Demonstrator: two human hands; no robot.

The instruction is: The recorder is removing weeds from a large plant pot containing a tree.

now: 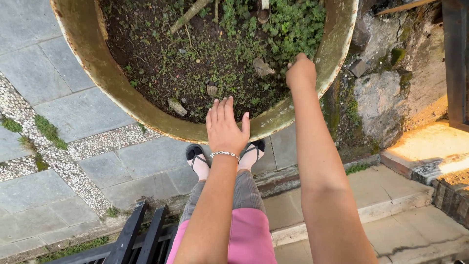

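Planter rim (122, 98) and stones (263, 67) hem the open soil (146, 44).

Planter (93, 46): yellowish-cream rim, rust-brown blotches, beyond both grips.
Soil (146, 44): dark brown, flecked with green weeds (293, 22) by the right grip (300, 73).
Bracelet (224, 154): silver chain, behind the left grip (225, 128).
Sandals (196, 155): black straps, below the left grip.
Skirt (249, 239): pink.
Trousers (246, 190): grey check.
Paving (73, 112): blue-grey slabs, white pebble bands.

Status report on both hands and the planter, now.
Left hand open, flat over the planter rim. Right hand closed in the small green weeds. Stones lie on the soil nearby.
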